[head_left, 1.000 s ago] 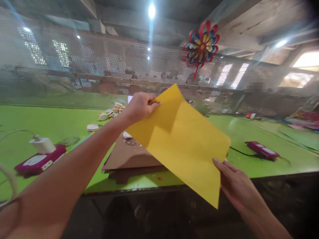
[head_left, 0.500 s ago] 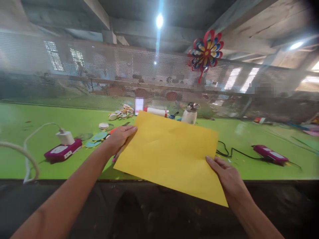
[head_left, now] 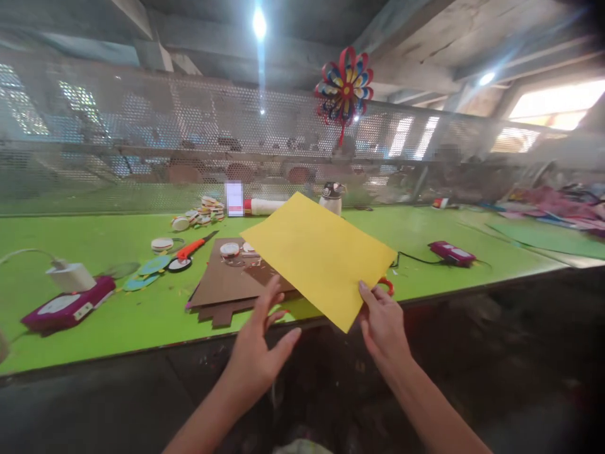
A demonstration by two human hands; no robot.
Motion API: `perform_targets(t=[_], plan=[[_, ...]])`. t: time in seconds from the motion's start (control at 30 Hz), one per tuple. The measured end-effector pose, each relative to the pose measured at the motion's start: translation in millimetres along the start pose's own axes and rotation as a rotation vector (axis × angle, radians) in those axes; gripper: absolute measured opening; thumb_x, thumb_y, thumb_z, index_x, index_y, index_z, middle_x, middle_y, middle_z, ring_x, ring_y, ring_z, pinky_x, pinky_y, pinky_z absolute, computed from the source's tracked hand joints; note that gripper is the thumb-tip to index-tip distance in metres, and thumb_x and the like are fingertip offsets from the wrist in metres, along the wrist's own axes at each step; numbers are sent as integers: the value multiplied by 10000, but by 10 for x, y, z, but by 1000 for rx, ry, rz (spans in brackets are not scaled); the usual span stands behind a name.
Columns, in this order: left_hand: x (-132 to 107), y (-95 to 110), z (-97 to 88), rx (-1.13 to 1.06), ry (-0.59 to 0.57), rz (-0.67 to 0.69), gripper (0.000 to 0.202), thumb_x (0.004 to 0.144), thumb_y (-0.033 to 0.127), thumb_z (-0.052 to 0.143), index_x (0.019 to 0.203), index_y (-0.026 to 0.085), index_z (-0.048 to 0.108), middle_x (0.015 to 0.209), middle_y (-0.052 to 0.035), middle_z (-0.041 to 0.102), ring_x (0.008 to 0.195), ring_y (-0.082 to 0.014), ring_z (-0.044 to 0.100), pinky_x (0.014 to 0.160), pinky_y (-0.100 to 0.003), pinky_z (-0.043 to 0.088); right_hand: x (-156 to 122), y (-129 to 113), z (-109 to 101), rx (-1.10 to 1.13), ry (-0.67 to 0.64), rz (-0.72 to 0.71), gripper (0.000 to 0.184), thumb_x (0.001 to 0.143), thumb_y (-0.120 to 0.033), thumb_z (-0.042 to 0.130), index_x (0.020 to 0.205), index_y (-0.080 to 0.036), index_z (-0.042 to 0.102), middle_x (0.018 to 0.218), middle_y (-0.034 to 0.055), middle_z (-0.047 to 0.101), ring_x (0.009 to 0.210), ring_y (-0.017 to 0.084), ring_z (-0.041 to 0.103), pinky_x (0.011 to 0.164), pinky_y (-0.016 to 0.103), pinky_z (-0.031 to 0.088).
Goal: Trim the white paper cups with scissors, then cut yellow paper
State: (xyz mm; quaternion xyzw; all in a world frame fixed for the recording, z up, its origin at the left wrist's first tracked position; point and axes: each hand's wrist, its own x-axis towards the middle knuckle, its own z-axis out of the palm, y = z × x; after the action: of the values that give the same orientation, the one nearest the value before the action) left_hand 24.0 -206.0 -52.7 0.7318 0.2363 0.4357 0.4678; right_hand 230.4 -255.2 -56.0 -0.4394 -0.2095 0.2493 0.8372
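Observation:
A sheet of yellow paper (head_left: 321, 255) is held up over the front of the green table. My right hand (head_left: 385, 321) pinches its near right edge between thumb and fingers. Just below and left of the sheet, my left hand (head_left: 259, 343) is open, fingers apart, touching nothing. Brown cardboard pieces (head_left: 227, 277) lie under and beside the sheet, with round white discs (head_left: 230, 250) and small scraps on top. Part of a red-orange handle (head_left: 387, 285) shows behind the sheet, near my right hand; the rest of it is hidden.
An orange utility knife (head_left: 191, 248) lies left of the cardboard beside light-blue discs (head_left: 154, 265). Purple power strips (head_left: 70, 306) sit at both sides. Along the back stand a phone (head_left: 234, 199), a white roll (head_left: 269, 207) and a bottle (head_left: 331, 198). A mesh screen (head_left: 203, 126) bounds the table.
My left hand has let go of the yellow paper and moved down toward me. The sheet has turned and stays in my right hand. The view has shifted right, uncovering the brown cardboard.

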Motion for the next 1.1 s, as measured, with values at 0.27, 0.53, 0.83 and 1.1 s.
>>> perform_targets(t=[0.27, 0.53, 0.83, 1.1], plan=[[167, -106, 251, 385, -131, 213, 376, 796, 138, 544, 1162, 206, 600, 1246, -134, 574, 1154, -233, 549, 965, -389, 464, -507, 14, 34, -42, -138, 171, 245, 705, -326, 756, 897, -194, 679, 875, 27, 742, 716, 185, 694, 629, 308, 584], [208, -204, -203, 628, -26, 147, 272, 803, 125, 520, 970, 217, 714, 935, -75, 667, 858, -200, 637, 739, -309, 502, -525, -193, -347, -365, -308, 214, 246, 770, -379, 703, 735, -135, 702, 649, 64, 678, 518, 153, 606, 461, 260, 475], [286, -201, -292, 871, 71, 176, 272, 805, 148, 540, 932, 273, 746, 784, -40, 506, 766, -189, 490, 673, -316, 428, -82, -368, -393, -1298, -739, -834, 424, 846, -166, 588, 1265, -186, 525, 1299, 150, 491, 1222, 308, 391, 1018, 517, 326], [437, -185, -519, 953, 3, 207, 240, 833, 200, 547, 949, 279, 742, 795, -40, 450, 771, -188, 458, 668, -317, 419, 431, -236, -180, -1376, -971, -977, 228, 896, -110, 476, 976, -215, 662, 1131, 114, 635, 1055, 269, 499, 839, 462, 429]])
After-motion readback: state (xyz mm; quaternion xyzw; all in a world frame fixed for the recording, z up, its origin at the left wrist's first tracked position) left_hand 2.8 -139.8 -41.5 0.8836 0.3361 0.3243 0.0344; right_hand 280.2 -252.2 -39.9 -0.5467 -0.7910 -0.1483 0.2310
